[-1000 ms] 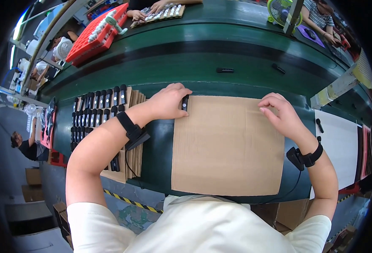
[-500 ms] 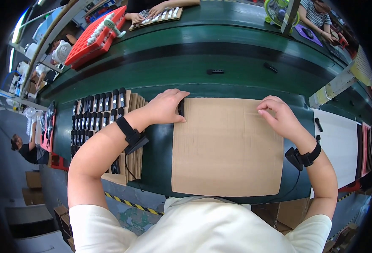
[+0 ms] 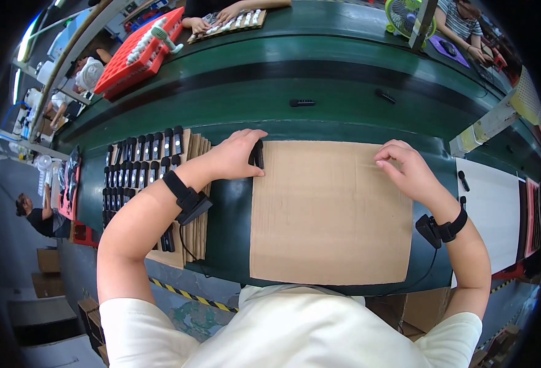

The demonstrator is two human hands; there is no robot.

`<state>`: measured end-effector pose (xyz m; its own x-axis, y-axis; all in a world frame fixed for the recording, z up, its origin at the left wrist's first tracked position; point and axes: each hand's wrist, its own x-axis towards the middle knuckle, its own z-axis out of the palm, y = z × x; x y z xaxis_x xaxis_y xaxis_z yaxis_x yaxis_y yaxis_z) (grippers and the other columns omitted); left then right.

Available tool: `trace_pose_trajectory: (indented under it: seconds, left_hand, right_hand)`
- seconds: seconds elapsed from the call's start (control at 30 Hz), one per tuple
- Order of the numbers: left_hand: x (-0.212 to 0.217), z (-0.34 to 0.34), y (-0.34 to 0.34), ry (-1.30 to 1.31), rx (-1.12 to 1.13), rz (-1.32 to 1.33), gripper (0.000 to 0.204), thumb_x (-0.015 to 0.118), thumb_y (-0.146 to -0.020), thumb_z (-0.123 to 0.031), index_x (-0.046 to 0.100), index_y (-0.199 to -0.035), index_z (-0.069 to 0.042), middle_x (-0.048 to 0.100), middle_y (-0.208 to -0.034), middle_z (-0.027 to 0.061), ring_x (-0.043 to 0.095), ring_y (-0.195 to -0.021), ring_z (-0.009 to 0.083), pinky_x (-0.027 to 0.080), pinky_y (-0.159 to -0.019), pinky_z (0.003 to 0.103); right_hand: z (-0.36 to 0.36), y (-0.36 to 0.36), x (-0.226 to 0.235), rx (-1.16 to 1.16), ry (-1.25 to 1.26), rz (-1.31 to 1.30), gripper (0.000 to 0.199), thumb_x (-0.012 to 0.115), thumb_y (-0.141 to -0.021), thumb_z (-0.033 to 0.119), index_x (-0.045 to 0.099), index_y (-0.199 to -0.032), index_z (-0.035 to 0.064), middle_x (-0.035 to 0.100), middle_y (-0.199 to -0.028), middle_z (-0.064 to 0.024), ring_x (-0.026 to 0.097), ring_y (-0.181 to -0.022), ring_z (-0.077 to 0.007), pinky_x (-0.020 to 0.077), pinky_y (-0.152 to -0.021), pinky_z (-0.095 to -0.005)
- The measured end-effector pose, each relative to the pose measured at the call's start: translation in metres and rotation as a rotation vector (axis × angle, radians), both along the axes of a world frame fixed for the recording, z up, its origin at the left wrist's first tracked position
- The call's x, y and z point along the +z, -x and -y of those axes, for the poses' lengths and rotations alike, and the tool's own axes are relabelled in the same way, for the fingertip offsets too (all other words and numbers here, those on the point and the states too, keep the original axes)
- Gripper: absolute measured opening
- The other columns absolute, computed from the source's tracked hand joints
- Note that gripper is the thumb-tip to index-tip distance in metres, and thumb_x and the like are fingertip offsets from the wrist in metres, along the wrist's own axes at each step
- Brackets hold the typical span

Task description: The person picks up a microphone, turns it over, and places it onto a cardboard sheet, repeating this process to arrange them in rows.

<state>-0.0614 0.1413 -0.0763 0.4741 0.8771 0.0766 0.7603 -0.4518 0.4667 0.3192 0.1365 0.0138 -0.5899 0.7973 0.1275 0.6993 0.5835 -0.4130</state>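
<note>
A bare brown cardboard sheet (image 3: 328, 211) lies flat on the green workbench in front of me. My left hand (image 3: 236, 154) rests at the sheet's upper left corner, fingers closed around a small black stick-shaped part (image 3: 259, 154). My right hand (image 3: 405, 168) lies on the sheet's upper right corner with the fingers curled; whether anything is in it does not show. Both wrists carry black strap-on devices.
Rows of several black parts (image 3: 137, 175) lie on stacked cardboard sheets at my left. A green conveyor belt (image 3: 319, 73) runs behind, carrying two black parts (image 3: 302, 103). A red tray (image 3: 140, 50), a green fan (image 3: 410, 17) and other people's hands sit beyond. A white sheet (image 3: 494, 211) lies right.
Both hands have shifted slightly along the cardboard's top edge. My left hand still grips the black part at the upper left corner.
</note>
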Motion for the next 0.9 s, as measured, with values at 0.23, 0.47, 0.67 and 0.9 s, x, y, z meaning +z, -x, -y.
trace_pose_trajectory:
  seconds: [0.23,0.47,0.67,0.9]
  left_hand:
    - [-0.006,-0.008,-0.005,-0.032,0.095,0.040,0.056,0.073,-0.082,-0.033,0.056,-0.124,0.000,0.059,-0.120,0.0224,0.054,-0.118,0.0380,0.045,-0.100,0.043]
    - [-0.011,-0.022,-0.004,-0.013,0.289,0.053,0.031,0.071,-0.085,-0.023,0.060,-0.101,0.001,0.063,-0.079,0.0097,0.060,-0.071,0.0261,0.049,-0.067,0.036]
    - [0.037,-0.006,-0.013,0.141,0.314,0.355,0.018,0.069,-0.089,-0.014,0.058,-0.093,-0.001,0.060,-0.074,0.0008,0.058,-0.068,0.0128,0.047,-0.062,0.027]
    - [0.066,0.064,-0.026,0.245,0.289,0.745,0.011,0.064,-0.094,-0.010,0.057,-0.095,-0.001,0.059,-0.084,-0.0033,0.057,-0.078,0.0069,0.047,-0.070,0.023]
  right_hand:
    - [-0.001,0.003,-0.003,-0.003,-0.001,-0.029,0.007,0.061,-0.089,0.005,0.063,-0.093,0.0001,0.062,-0.096,-0.0093,0.059,-0.093,-0.0244,0.0488,-0.083,-0.0343]
    - [-0.001,0.030,-0.001,0.103,-0.005,-0.056,0.006,0.062,-0.089,0.005,0.063,-0.092,0.0002,0.063,-0.095,-0.0092,0.060,-0.092,-0.0241,0.0490,-0.084,-0.0338]
    - [0.002,0.075,-0.006,0.164,0.292,-0.188,0.014,0.060,-0.093,0.008,0.061,-0.104,0.0002,0.064,-0.098,-0.0068,0.060,-0.094,-0.0173,0.0493,-0.084,-0.0312]
    - [0.003,0.159,-0.030,0.320,0.763,-0.474,0.038,0.057,-0.097,0.013,0.045,-0.132,0.0049,0.063,-0.109,-0.0116,0.062,-0.098,-0.0172,0.0498,-0.083,-0.0311]
